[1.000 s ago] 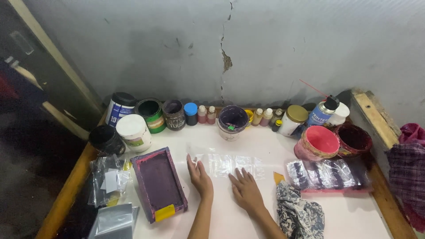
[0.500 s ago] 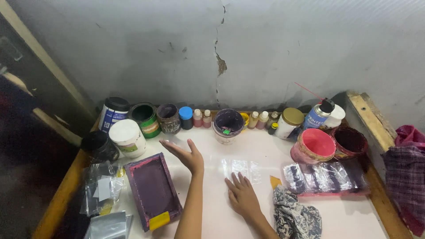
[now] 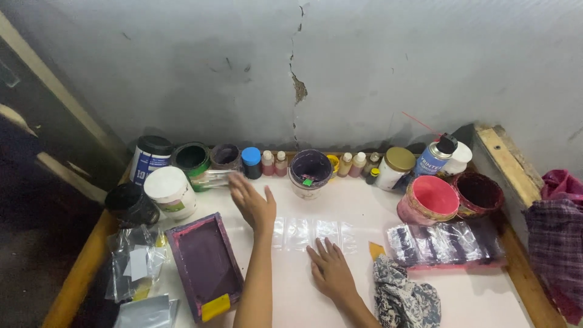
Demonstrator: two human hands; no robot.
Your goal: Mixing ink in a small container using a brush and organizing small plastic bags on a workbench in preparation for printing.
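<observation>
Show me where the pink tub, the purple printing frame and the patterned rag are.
Pink tub (image 3: 435,198), head view, on its pink inside.
Purple printing frame (image 3: 206,262), head view, on the mesh in the middle.
Patterned rag (image 3: 404,297), head view, on the crumpled middle.

glossy clear plastic sheet (image 3: 313,232), smooth white tabletop (image 3: 364,200)

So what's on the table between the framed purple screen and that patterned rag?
In the head view, between the screen and rag lie the person's forearms and right hand, pressing a clear plastic strip.
</observation>
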